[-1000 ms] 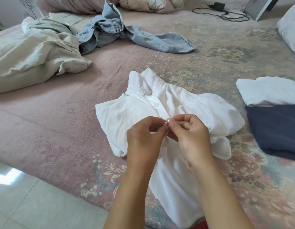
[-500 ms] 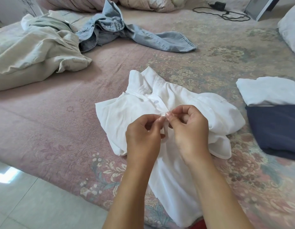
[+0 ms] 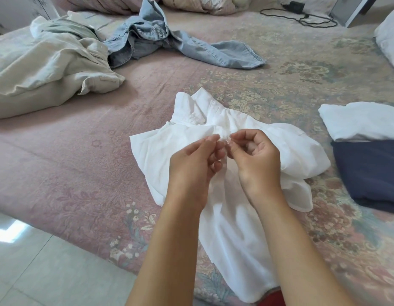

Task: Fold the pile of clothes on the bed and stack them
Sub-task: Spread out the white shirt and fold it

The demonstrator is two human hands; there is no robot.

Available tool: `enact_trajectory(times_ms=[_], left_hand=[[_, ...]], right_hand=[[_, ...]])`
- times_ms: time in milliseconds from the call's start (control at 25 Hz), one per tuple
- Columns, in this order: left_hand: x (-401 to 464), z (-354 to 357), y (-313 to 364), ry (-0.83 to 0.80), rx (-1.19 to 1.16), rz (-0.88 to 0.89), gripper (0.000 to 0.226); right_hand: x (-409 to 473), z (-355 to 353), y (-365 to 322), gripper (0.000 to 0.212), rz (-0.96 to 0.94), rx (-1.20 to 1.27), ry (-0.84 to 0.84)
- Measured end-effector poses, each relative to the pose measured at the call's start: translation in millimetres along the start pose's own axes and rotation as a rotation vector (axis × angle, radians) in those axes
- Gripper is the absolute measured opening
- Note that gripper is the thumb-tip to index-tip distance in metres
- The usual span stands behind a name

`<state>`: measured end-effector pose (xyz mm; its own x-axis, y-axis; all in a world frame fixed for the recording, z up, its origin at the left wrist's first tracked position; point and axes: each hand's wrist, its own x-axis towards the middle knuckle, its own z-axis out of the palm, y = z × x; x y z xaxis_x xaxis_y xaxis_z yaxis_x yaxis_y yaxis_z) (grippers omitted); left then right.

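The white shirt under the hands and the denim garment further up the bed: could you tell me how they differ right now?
The white shirt lies near the bed's edge, with the left hand and right hand pinching its front; the denim garment lies farther back, untouched. The shirt is white, the denim faded blue. The shirt lies fairly flat, the denim heaped with one part trailing out. Neither is folded yet.

Floral bed (image 3: pixel 280 85) under white shirt (image 3: pixel 160 151), denim (image 3: pixel 213 51), folded stack (image 3: pixel 368 164).
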<state>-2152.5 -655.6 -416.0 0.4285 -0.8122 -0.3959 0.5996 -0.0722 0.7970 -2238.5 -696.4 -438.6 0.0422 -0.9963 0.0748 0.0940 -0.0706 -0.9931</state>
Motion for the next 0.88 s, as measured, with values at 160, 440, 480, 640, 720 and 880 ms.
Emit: enact_trajectory(times_ms=[160, 440, 480, 640, 720, 880], left_hand=[[1, -15, -9, 0.16, 0.623, 0.483, 0.002], [30, -4, -41, 0.275, 1.124, 0.831, 0.043], [32, -2, -43, 0.287, 1.136, 0.87, 0.041], [45, -11, -45, 0.202, 1.233, 0.938, 0.044], [51, -19, -44, 0.172, 1.286, 0.927, 0.045], [51, -26, -42, 0.162, 1.358, 0.863, 0.042]], right_hand=[[37, 9, -13, 0.021, 0.131, -0.029, -0.037], [94, 14, -17, 0.022, 0.321, 0.002, -0.04], [102, 16, -15, 0.023, 0.32, -0.016, -0.029], [131, 19, -6, 0.026, 0.238, -0.104, 0.059], [144, 16, -4, 0.025, 0.196, -0.14, 0.038], [143, 2, -2, 0.015, 0.161, -0.409, -0.237]])
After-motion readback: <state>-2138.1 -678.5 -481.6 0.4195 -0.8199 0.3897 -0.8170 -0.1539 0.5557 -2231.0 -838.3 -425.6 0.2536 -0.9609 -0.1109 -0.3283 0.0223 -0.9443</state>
